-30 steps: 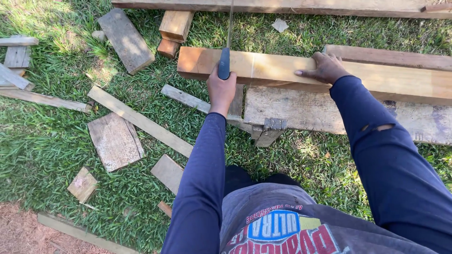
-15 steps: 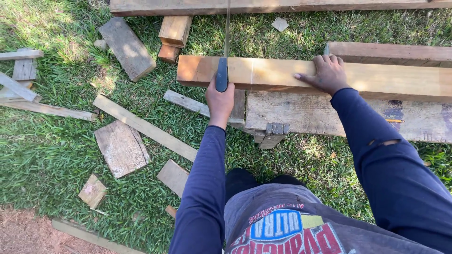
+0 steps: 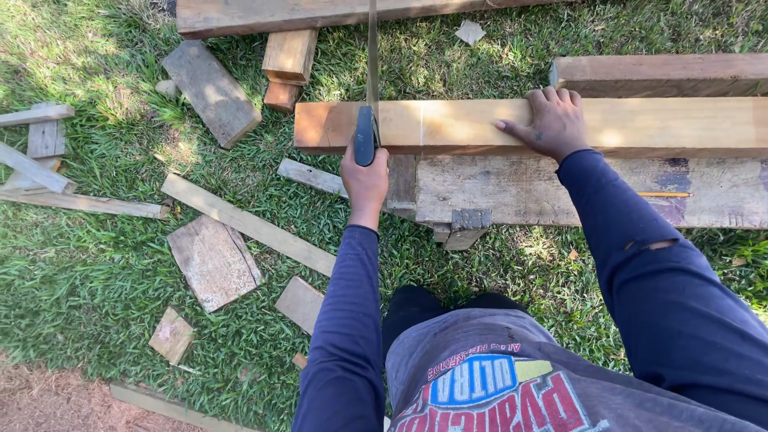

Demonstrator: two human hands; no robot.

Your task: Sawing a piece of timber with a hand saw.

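My left hand [image 3: 365,178] is shut on the dark blue handle of a hand saw [image 3: 366,136]. Its thin blade [image 3: 372,48] shows edge-on and crosses a long light wooden plank [image 3: 464,126] near the plank's left end. My right hand [image 3: 554,122] lies flat on top of the same plank, fingers spread, to the right of the saw. The plank rests across a wider weathered board [image 3: 520,190]. Both my arms are in dark blue sleeves.
Several offcuts lie on the grass at left, among them a thick block [image 3: 212,92], a long strip [image 3: 248,224] and a flat square piece [image 3: 213,261]. Another plank [image 3: 664,74] lies behind the sawn one. A pencil [image 3: 664,194] rests on the weathered board.
The view has shifted a little, so the plank sits lower in frame. The saw stays across the plank in my left hand, and my right hand stays pressed on the wood.
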